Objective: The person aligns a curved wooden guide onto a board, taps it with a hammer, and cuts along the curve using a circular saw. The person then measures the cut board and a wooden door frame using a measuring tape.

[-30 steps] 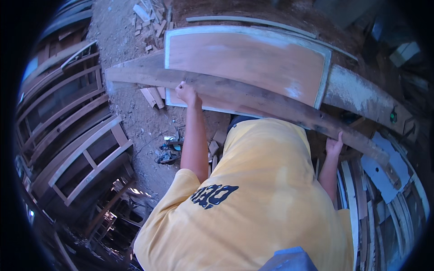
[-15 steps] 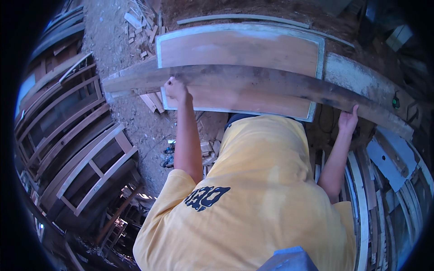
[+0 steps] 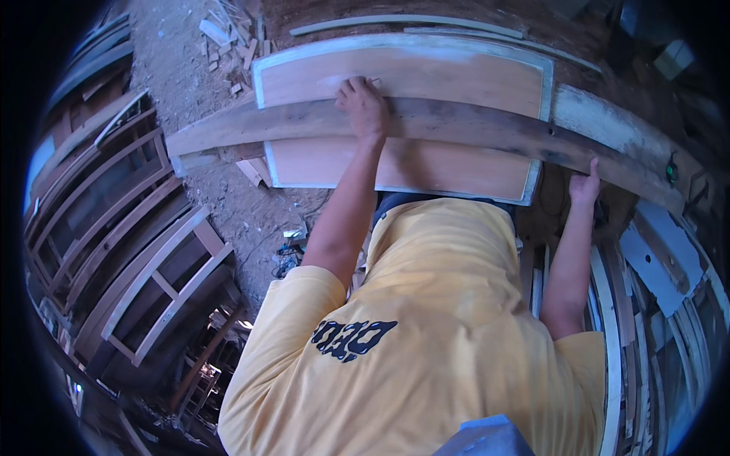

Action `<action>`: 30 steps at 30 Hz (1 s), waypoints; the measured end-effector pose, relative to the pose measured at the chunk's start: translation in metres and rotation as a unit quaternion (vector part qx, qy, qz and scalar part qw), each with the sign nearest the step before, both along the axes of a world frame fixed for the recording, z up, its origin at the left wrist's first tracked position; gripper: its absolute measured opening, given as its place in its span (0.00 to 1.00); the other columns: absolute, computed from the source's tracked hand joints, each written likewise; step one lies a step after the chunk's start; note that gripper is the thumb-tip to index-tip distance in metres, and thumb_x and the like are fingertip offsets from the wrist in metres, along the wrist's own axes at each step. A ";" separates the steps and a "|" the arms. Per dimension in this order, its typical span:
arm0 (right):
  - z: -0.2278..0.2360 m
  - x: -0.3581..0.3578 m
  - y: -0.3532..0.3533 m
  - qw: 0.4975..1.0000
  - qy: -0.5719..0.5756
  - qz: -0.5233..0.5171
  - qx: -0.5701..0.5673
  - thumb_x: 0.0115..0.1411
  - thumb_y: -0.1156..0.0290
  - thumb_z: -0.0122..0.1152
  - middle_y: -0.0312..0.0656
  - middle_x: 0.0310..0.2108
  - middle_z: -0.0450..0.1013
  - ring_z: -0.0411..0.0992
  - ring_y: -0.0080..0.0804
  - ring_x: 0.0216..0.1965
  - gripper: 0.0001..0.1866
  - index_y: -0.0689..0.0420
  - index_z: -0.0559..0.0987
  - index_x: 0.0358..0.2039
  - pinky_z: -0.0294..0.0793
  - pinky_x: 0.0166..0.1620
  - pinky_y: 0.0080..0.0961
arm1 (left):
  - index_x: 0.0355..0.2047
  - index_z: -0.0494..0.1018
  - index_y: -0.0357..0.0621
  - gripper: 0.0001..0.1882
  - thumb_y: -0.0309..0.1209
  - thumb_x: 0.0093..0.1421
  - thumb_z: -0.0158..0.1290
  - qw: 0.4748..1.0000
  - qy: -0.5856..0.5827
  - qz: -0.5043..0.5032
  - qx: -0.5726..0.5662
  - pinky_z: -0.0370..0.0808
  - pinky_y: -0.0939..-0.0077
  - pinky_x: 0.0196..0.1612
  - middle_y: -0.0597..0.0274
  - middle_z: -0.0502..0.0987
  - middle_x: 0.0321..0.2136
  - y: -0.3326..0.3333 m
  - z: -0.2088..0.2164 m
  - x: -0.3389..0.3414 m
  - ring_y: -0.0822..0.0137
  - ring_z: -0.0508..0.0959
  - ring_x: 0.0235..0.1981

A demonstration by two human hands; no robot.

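A long, worn wooden plank (image 3: 471,124) lies crosswise over a light brown wooden panel (image 3: 456,169) with whitish edges. My left hand (image 3: 363,108) reaches over the plank left of its middle, fingers curled in near its far edge. Something small and thin shows at those fingertips, too unclear to name. Toward the plank's right end, my right hand (image 3: 584,185) grips the near edge, thumb up against the plank and the other fingers hidden beneath.
Slatted wooden frames (image 3: 163,289) stack up on the left. Wood scraps (image 3: 232,34) litter the dirt floor at the far left. A pale strip (image 3: 403,25) lies beyond the panel. Long boards (image 3: 608,334) and a white sheet (image 3: 660,258) fill the right side.
My left hand has left the plank's near edge and moved right and farther out, over the plank. The plank has shifted slightly; my right hand stays at its right part.
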State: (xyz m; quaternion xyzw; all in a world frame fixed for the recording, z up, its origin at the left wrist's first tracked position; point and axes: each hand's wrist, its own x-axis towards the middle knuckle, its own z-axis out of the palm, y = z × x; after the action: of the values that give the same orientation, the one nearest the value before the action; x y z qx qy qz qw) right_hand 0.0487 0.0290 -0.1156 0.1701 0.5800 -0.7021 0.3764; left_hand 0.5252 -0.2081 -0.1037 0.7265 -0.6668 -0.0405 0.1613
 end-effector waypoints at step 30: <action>-0.008 0.015 -0.005 0.995 0.019 -0.080 -0.048 0.66 0.59 0.65 0.38 0.54 0.75 0.73 0.38 0.56 0.26 0.52 0.72 0.62 0.69 0.62 0.42 | 0.39 0.71 0.35 0.14 0.37 0.72 0.50 0.916 0.301 0.257 -0.063 0.78 0.66 0.37 0.49 0.79 0.39 0.024 0.000 0.129 0.60 0.81 0.37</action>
State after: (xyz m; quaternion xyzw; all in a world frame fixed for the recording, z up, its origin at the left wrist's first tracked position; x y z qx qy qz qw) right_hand 0.0634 0.0237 -0.1239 0.1842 0.5372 -0.7604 0.3150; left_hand 0.6542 -0.1842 -0.1036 0.8149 -0.3781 -0.1723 0.4041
